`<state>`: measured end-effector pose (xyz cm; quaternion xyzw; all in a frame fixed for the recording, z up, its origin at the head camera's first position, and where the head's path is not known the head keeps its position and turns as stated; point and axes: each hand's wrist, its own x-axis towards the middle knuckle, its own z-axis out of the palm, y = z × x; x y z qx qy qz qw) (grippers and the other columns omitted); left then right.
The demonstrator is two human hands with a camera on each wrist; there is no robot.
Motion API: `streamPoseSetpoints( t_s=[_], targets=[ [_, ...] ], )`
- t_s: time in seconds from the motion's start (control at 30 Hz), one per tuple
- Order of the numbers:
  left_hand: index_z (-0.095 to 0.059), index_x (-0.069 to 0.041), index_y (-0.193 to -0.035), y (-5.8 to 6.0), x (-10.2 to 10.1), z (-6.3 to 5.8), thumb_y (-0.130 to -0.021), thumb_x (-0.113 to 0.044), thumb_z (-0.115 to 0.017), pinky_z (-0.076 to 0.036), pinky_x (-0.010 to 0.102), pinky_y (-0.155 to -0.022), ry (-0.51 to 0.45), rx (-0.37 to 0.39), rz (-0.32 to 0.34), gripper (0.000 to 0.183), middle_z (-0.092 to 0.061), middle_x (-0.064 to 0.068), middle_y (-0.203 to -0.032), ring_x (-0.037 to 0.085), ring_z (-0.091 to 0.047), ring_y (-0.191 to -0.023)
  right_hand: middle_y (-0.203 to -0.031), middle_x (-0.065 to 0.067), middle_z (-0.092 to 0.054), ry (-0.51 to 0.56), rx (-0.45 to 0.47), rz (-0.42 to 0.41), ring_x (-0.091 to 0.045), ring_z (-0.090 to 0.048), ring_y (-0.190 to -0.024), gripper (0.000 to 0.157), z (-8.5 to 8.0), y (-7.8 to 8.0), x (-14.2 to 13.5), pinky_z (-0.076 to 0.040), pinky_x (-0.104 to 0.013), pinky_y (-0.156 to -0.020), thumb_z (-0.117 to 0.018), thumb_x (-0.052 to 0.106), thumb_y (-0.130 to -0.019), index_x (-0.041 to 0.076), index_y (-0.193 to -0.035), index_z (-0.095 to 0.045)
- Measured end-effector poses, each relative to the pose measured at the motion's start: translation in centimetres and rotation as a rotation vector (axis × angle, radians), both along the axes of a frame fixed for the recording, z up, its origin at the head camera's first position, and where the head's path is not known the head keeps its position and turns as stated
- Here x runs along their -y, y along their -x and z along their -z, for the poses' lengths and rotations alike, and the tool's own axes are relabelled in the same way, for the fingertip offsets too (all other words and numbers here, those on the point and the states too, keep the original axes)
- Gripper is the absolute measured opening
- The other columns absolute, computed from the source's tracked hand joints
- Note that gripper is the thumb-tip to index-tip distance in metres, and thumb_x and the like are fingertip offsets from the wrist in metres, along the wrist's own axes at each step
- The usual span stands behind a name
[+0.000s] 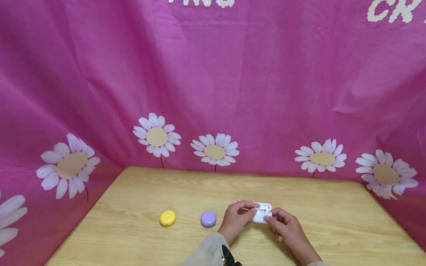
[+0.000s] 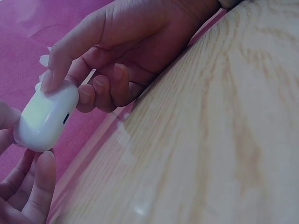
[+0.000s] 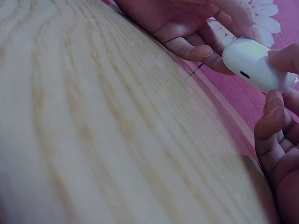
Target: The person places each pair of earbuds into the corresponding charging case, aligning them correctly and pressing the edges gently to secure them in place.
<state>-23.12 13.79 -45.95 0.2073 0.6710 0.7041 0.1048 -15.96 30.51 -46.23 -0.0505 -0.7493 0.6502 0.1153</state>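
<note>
A white earbud charging case, its lid flipped up, is held just above the table between both hands. My left hand pinches its left end with thumb and forefinger. At the right end, my right hand grips it with thumb and fingertips. Something small with a dark mark, likely an earbud, shows inside the case in the head view. Both wrist views show the rounded body of the case with a dark port slot. The inside is hidden there.
Left of the hands, a round purple case and a round yellow case lie on the wooden table. A pink curtain printed with daisies encloses the back and sides. A black strap crosses the left sleeve.
</note>
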Motion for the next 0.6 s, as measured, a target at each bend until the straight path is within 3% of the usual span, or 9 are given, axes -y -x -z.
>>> streamPoseSetpoints(
  t_s=[0.6],
  targets=[
    [-0.074,-0.015,-0.102,0.07,0.13,0.04,-0.091,-0.021,-0.065,-0.054,0.022,-0.055,0.006,-0.009,-0.011,0.015,-0.068,-0.003,-0.096,0.01,-0.058,-0.066,-0.068,-0.003,-0.052,0.015,0.018,0.017,-0.011,-0.047,-0.056,0.025,-0.07,0.07,0.14,-0.043,-0.021,-0.046,-0.07,0.017,-0.088,-0.004,-0.098,-0.061]
  ],
)
